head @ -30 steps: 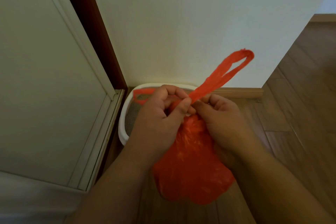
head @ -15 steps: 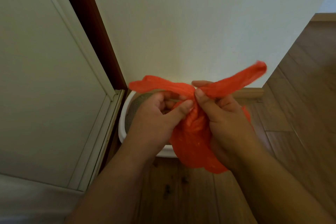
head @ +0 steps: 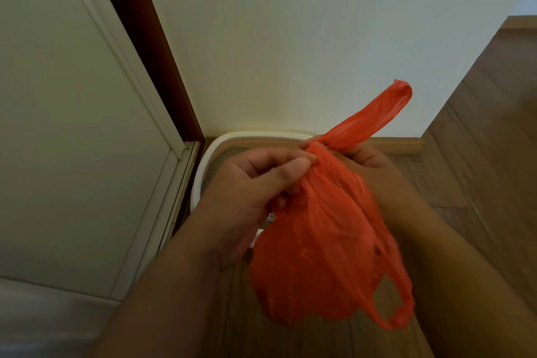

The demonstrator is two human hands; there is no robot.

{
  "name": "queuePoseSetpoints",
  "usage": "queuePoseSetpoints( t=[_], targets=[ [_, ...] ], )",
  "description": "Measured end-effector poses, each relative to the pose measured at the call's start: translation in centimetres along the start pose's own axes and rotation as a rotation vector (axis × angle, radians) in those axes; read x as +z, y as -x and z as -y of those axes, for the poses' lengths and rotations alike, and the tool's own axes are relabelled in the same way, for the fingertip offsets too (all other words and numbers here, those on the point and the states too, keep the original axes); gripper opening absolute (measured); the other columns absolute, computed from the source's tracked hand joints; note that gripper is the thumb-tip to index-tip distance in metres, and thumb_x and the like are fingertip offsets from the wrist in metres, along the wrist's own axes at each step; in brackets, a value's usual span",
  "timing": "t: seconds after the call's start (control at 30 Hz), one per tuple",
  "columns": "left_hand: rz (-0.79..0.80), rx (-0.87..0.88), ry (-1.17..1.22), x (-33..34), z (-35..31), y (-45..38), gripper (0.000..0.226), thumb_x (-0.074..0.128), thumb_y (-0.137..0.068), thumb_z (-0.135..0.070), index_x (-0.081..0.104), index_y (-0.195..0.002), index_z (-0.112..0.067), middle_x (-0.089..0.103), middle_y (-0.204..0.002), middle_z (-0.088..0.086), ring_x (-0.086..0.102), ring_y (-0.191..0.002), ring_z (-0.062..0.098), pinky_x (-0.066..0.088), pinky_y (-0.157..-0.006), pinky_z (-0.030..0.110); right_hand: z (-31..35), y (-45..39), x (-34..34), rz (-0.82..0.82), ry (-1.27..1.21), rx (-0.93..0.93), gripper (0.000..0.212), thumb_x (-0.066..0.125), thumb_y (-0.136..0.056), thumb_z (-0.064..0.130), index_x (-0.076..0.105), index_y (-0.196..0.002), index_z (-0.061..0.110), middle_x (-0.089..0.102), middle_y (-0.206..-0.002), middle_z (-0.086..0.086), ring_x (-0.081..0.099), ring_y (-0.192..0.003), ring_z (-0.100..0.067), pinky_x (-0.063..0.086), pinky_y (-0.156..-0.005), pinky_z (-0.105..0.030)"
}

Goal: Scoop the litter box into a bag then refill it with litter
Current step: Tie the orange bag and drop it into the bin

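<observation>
Orange bag (head: 313, 264) hangs in front of me over the wood floor (head: 488, 131). My left hand (head: 247, 189) pinches its gathered neck, right hand (head: 366, 160) grips one handle loop behind it. White litter box (head: 203, 166) sits beyond, against the wall.

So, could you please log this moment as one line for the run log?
stage: tying bag | left hand: pinches orange bag neck | right hand: holds handle | litter box: behind, on floor

Litter box (head: 203, 171) mostly hidden behind hands and bag (head: 319, 256); right hand (head: 366, 158) largely behind bag; contents unseen.
</observation>
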State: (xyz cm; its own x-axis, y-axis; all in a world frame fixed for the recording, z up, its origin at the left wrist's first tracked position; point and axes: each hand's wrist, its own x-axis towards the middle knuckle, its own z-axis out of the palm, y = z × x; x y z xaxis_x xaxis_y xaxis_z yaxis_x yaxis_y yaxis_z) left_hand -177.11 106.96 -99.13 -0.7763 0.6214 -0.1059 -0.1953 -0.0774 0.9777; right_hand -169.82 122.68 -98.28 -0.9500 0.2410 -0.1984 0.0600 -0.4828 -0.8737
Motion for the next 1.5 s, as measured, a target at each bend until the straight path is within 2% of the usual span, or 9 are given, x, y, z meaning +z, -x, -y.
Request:
queuePoseSetpoints(
  t=[0.2,0.33,0.43,0.67,0.77,0.9,1.07,1.27,1.5],
  targets=[
    [-0.138,0.069,-0.095,0.0,0.8,-0.4,0.031,0.086,-0.07,-0.025,0.067,-0.095,-0.025,0.076,-0.101,0.01,0.072,-0.09,0.031,0.058,-0.068,0.042,-0.7,-0.1,0.4,0.052,0.022,-0.01,0.027,0.066,-0.088,0.014,0.07,-0.11,-0.001,0.074,-0.103,-0.025,0.073,-0.091,-0.034,0.063,-0.076,-0.041],
    [-0.199,0.068,-0.186,0.2,0.6,-0.3,0.033,0.076,-0.087,-0.005,0.068,-0.11,-0.027,0.073,-0.079,-0.006,0.069,-0.062,0.01,0.053,-0.054,0.024,-1.0,-0.3,0.1,0.081,0.109,-0.051,0.024,0.071,-0.083,0.001,0.068,-0.106,0.002,0.074,-0.105,-0.024,0.074,-0.094,-0.037,0.063,-0.079,-0.042],
    [-0.196,0.047,-0.232,0.4,0.8,-0.4,0.031,0.066,-0.09,0.0,0.073,-0.108,-0.025,0.064,-0.063,-0.005,0.059,-0.051,0.01,0.051,-0.051,0.026,-1.1,-0.5,0.3,0.082,0.087,-0.055,0.021,0.068,-0.083,-0.007,0.064,-0.102,0.001,0.074,-0.093,-0.023,0.074,-0.079,-0.034,0.062,-0.068,-0.036],
    [-0.103,-0.07,-0.077,0.1,0.7,-0.6,0.038,0.042,-0.098,0.003,0.075,-0.086,-0.011,0.077,-0.088,0.014,0.068,-0.071,0.022,0.058,-0.069,0.033,-1.7,-0.9,-0.2,0.041,0.108,-0.083,0.016,0.062,-0.089,-0.014,0.059,-0.088,0.002,0.063,-0.077,-0.02,0.063,-0.066,-0.029,0.057,-0.062,-0.038],
    [-0.064,-0.074,0.039,0.2,0.6,-0.5,0.032,0.046,-0.096,0.013,0.068,-0.099,-0.01,0.078,-0.1,0.016,0.072,-0.074,0.021,0.063,-0.068,0.031,-1.5,-1.0,-0.3,0.0,0.144,-0.127,0.019,0.064,-0.087,-0.015,0.055,-0.082,0.002,0.069,-0.079,-0.011,0.066,-0.07,-0.025,0.059,-0.062,-0.035],
    [0.028,-0.195,0.278,-0.2,0.3,-0.4,0.041,0.036,-0.095,0.019,0.063,-0.117,-0.004,0.074,-0.101,0.026,0.076,-0.085,0.029,0.065,-0.073,0.032,-1.0,-1.2,-0.9,-0.053,0.28,-0.214,0.028,0.07,-0.08,-0.014,0.054,-0.071,0.007,0.072,-0.092,-0.007,0.07,-0.086,-0.022,0.059,-0.078,-0.038],
    [0.07,-0.259,0.339,-0.2,0.1,-0.2,0.034,0.049,-0.097,0.012,0.063,-0.126,-0.001,0.075,-0.11,0.023,0.077,-0.084,0.023,0.065,-0.074,0.029,-1.0,-1.0,-0.8,-0.004,0.133,-0.151,0.025,0.072,-0.075,-0.01,0.051,-0.074,0.004,0.069,-0.092,-0.013,0.07,-0.082,-0.025,0.061,-0.069,-0.033],
    [0.063,-0.22,0.208,-0.2,0.4,-0.4,0.037,0.067,-0.085,-0.01,0.069,-0.121,0.0,0.077,-0.101,0.016,0.076,-0.08,0.017,0.061,-0.065,0.024,-1.0,-1.0,-0.8,0.044,0.013,-0.01,0.021,0.071,-0.078,-0.004,0.056,-0.089,0.007,0.066,-0.079,-0.015,0.065,-0.065,-0.025,0.058,-0.055,-0.033],
    [0.099,-0.243,0.109,0.0,0.4,-0.2,0.025,0.062,-0.094,-0.017,0.068,-0.114,-0.005,0.073,-0.093,0.005,0.069,-0.074,0.009,0.058,-0.065,0.022,-1.3,-1.0,-0.5,0.094,0.022,0.008,0.02,0.066,-0.086,-0.001,0.061,-0.104,0.007,0.068,-0.085,-0.013,0.066,-0.071,-0.022,0.058,-0.06,-0.035]
  ],
)
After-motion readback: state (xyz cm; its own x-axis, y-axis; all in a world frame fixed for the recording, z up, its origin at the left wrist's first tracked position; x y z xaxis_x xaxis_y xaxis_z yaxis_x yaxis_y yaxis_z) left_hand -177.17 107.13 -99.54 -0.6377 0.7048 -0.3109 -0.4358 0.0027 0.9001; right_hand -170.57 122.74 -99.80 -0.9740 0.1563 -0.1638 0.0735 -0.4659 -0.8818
